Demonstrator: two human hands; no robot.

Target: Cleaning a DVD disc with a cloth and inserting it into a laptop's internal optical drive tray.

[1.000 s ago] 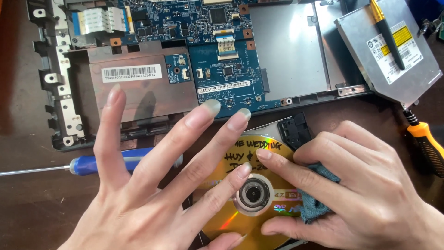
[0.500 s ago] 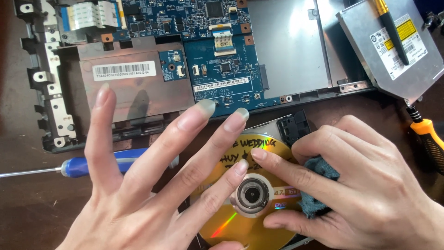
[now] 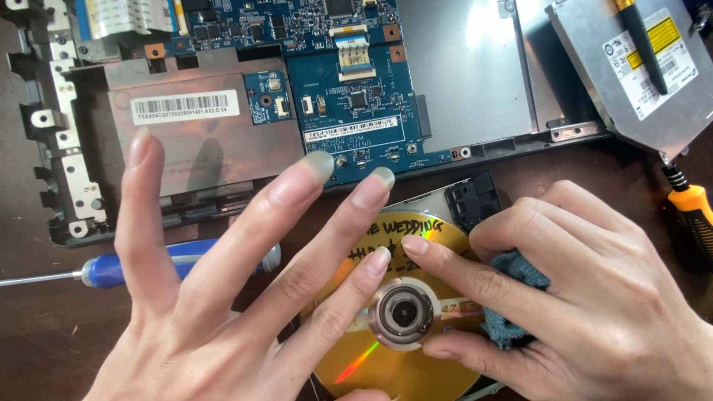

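A gold disc (image 3: 375,338) with handwriting lies on a drive tray on the brown table, its silver hub (image 3: 402,313) in the middle. My left hand (image 3: 215,297) is spread wide, one fingertip pressing the disc near the hub while the other fingers lift above it. My right hand (image 3: 587,297) grips a small blue-grey cloth (image 3: 512,297) and its index fingertip rests on the disc beside my left fingertip.
An opened laptop base (image 3: 460,89) with its blue circuit board (image 3: 349,96) fills the back. A silver optical drive (image 3: 631,67) lies at the back right with a black pen on it. A blue-handled screwdriver (image 3: 141,267) lies left, an orange-handled one (image 3: 691,208) right.
Both hands have stayed on the disc with only slight finger shifts. The view has drifted a little, so the laptop appears higher in frame.
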